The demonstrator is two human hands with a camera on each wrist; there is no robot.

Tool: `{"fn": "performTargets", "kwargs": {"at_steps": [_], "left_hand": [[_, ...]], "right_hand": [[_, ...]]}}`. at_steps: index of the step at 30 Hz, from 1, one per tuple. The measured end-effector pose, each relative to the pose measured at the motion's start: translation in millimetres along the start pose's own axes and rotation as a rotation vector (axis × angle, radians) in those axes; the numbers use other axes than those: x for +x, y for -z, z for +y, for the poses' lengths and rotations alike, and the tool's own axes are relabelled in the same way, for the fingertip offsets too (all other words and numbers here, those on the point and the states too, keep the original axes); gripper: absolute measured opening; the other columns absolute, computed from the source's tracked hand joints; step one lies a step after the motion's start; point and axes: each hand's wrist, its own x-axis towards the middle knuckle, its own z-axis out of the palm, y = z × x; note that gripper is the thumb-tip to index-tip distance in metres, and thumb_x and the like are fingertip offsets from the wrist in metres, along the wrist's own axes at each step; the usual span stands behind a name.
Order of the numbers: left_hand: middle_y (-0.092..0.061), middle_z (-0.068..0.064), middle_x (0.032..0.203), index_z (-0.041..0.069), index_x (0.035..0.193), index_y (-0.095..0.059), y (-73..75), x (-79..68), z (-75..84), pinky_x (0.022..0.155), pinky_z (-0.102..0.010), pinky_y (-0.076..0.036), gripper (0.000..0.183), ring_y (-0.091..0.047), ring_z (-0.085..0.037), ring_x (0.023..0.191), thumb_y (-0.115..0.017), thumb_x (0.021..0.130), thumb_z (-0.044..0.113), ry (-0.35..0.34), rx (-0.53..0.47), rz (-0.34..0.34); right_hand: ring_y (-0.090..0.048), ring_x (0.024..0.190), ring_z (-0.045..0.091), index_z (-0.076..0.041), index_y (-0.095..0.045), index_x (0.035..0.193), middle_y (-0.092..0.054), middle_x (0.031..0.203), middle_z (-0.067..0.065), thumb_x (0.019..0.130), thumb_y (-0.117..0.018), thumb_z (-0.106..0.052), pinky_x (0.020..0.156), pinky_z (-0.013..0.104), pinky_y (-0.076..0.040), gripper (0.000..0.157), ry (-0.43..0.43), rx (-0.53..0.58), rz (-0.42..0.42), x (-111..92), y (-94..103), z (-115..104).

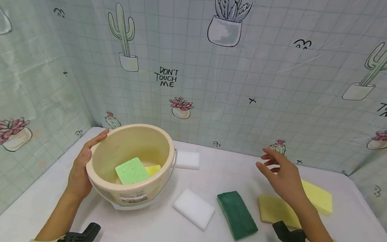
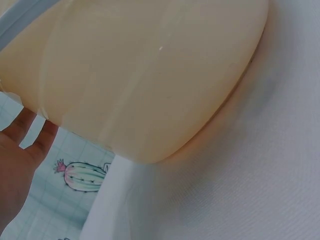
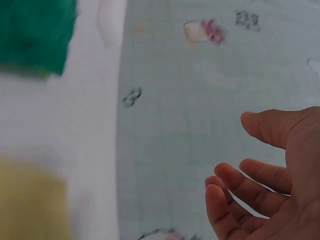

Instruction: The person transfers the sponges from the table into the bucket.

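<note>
A cream bucket point(image 1: 158, 139) stands at the left of the table. My left hand point(image 1: 81, 171) holds it by its left side, fingers reaching around the wall near the rim. From the left wrist, two fingers of that hand point(image 2: 17, 155) show against the smooth bucket wall point(image 2: 150, 75). Inside the bucket lie a light green sponge point(image 1: 132, 171) and a yellow piece point(image 1: 153, 170) partly hidden behind it. My right hand point(image 1: 285, 178) hovers over the right part of the table, holding nothing, its fingers loosely bent and thumb apart from them.
Between the hands lie a white sponge point(image 1: 194, 209) and a dark green scouring pad point(image 1: 237, 215). Under the right forearm are an olive-yellow sponge point(image 1: 275, 210) and a pale yellow one point(image 1: 319, 197). Another white block point(image 1: 188, 160) sits behind the bucket. Patterned cloth walls point(image 1: 216, 81) enclose the table.
</note>
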Motion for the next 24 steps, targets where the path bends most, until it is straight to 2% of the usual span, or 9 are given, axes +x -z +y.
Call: {"fn": "performTargets", "kwargs": {"at_steps": [3, 5, 7, 8, 11, 14, 15, 19, 24], "left_hand": [[-0.03, -0.008, 0.153, -0.004, 0.141, -0.038, -0.3, 0.2, 2.5, 0.109, -0.023, -0.025, 0.054, -0.021, -0.02, 0.141, -0.027, 0.102, 0.031, 0.025, 0.001, 0.031], [-0.029, -0.008, 0.153, -0.003, 0.141, -0.037, 1.2, 0.1, 2.9, 0.109, -0.023, -0.025, 0.053, -0.021, -0.02, 0.141, -0.026, 0.102, 0.031, 0.02, 0.004, 0.023], [-0.029, -0.008, 0.154, -0.003, 0.141, -0.038, 2.7, -0.4, 2.7, 0.109, -0.022, -0.025, 0.053, -0.02, -0.02, 0.141, -0.026, 0.102, 0.03, 0.011, 0.011, 0.011], [-0.029, -0.008, 0.154, -0.002, 0.141, -0.038, 3.3, -0.5, 2.7, 0.109, -0.022, -0.025, 0.052, -0.02, -0.02, 0.141, -0.026, 0.102, 0.03, 0.005, 0.014, 0.004], [-0.028, -0.008, 0.154, -0.001, 0.142, -0.037, 5.3, -0.5, 1.3, 0.109, -0.021, -0.025, 0.051, -0.019, -0.02, 0.141, -0.024, 0.102, 0.027, -0.02, 0.011, -0.028], [-0.028, -0.007, 0.154, 0.0, 0.142, -0.038, 6.9, -0.6, -0.5, 0.108, -0.021, -0.025, 0.05, -0.019, -0.02, 0.141, -0.024, 0.102, 0.026, -0.049, -0.012, -0.047], [-0.028, -0.008, 0.154, -0.001, 0.142, -0.038, 7.6, -0.7, -1.2, 0.108, -0.021, -0.025, 0.05, -0.018, -0.02, 0.141, -0.024, 0.102, 0.026, -0.06, -0.019, -0.054], [-0.028, -0.008, 0.154, -0.001, 0.142, -0.037, 6.8, -0.6, -2.7, 0.108, -0.021, -0.025, 0.05, -0.018, -0.02, 0.141, -0.024, 0.102, 0.026, -0.054, -0.029, -0.054], [-0.027, -0.009, 0.154, -0.002, 0.142, -0.037, 2.6, -0.6, -1.9, 0.108, -0.021, -0.025, 0.051, -0.019, -0.021, 0.142, -0.026, 0.102, 0.028, -0.021, -0.013, -0.039]], "right_hand": [[-0.059, 0.098, 0.025, -0.002, -0.049, 0.136, -0.063, 0.111, 0.011, 0.093, -0.064, -0.03, 0.073, 0.01, -0.045, 0.053, -0.049, -0.029, 0.002, -9.9, 3.1, 19.3], [-0.058, 0.1, 0.026, -0.002, -0.048, 0.137, -0.062, 0.113, 0.012, 0.093, -0.063, -0.032, 0.073, 0.011, -0.045, 0.055, -0.088, -0.044, 0.006, -15.4, 6.3, 31.5], [-0.057, 0.103, 0.029, -0.001, -0.045, 0.138, -0.061, 0.115, 0.015, 0.094, -0.062, -0.033, 0.077, 0.019, -0.049, 0.057, -0.128, -0.059, 0.012, -20.3, 10.1, 44.1], [-0.057, 0.103, 0.028, -0.001, -0.045, 0.138, -0.061, 0.116, 0.015, 0.093, -0.063, -0.034, 0.077, 0.02, -0.049, 0.058, -0.157, -0.065, 0.03, -22.8, 12.2, 49.4], [-0.057, 0.104, 0.031, 0.001, -0.044, 0.138, -0.061, 0.117, 0.017, 0.094, -0.062, -0.032, 0.079, 0.035, -0.052, 0.059, -0.197, -0.102, 0.058, -29.9, 21.5, 63.4], [-0.056, 0.105, 0.034, 0.002, -0.042, 0.14, -0.059, 0.119, 0.02, 0.094, -0.06, -0.033, 0.08, 0.042, -0.051, 0.06, -0.242, -0.138, 0.081, -36.6, 30.9, 75.7], [-0.055, 0.106, 0.037, 0.003, -0.04, 0.14, -0.057, 0.121, 0.023, 0.096, -0.059, -0.033, 0.081, 0.049, -0.049, 0.06, -0.248, -0.144, 0.078, -38.8, 34.2, 79.6], [-0.052, 0.107, 0.042, 0.005, -0.035, 0.142, -0.052, 0.126, 0.027, 0.096, -0.057, -0.033, 0.082, 0.06, -0.046, 0.064, -0.32, -0.179, 0.087, -47.7, 41.1, 95.3], [-0.051, 0.107, 0.042, 0.006, -0.035, 0.142, -0.05, 0.127, 0.027, 0.096, -0.056, -0.035, 0.08, 0.059, -0.046, 0.064, -0.36, -0.207, 0.087, -57.3, 49.5, 115.1]]}}
